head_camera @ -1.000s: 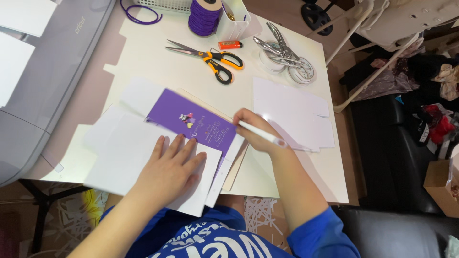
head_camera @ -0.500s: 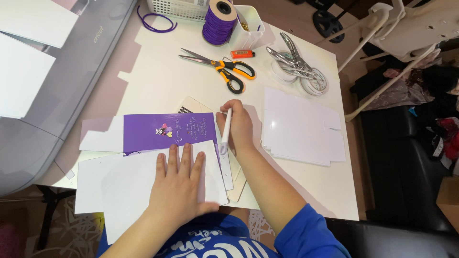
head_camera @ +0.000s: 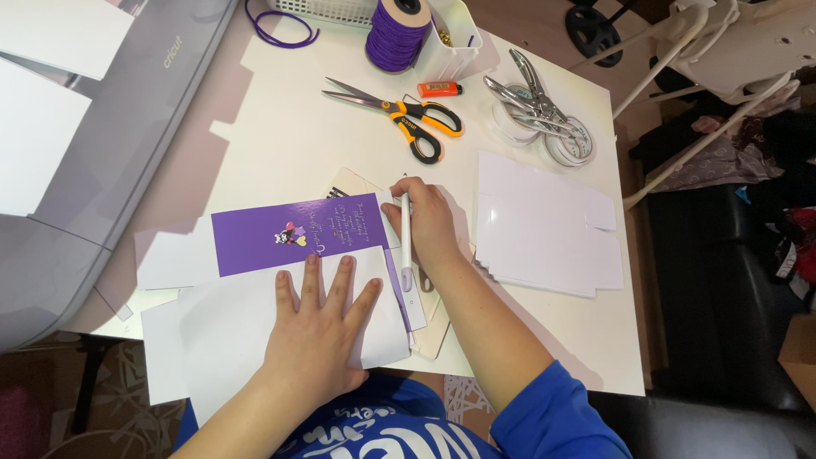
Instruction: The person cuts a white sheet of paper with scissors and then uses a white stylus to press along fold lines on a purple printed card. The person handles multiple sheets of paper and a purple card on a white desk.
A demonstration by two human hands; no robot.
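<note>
Left hand [head_camera: 319, 327] lies flat, fingers spread wide, palm down on a white card sheet [head_camera: 229, 331] at lower centre of the frame, gripping nothing. Right hand [head_camera: 425, 223] is closed around a white pen-shaped tool [head_camera: 405, 242] at centre frame, held along the right edge of the purple printed panel [head_camera: 297, 231], which lies just above the left hand's fingertips. Orange-handled scissors [head_camera: 408, 115] rest at upper centre. A stack of white die-cut sheets [head_camera: 544, 225] sits to the right, on the white table [head_camera: 289, 127].
</note>
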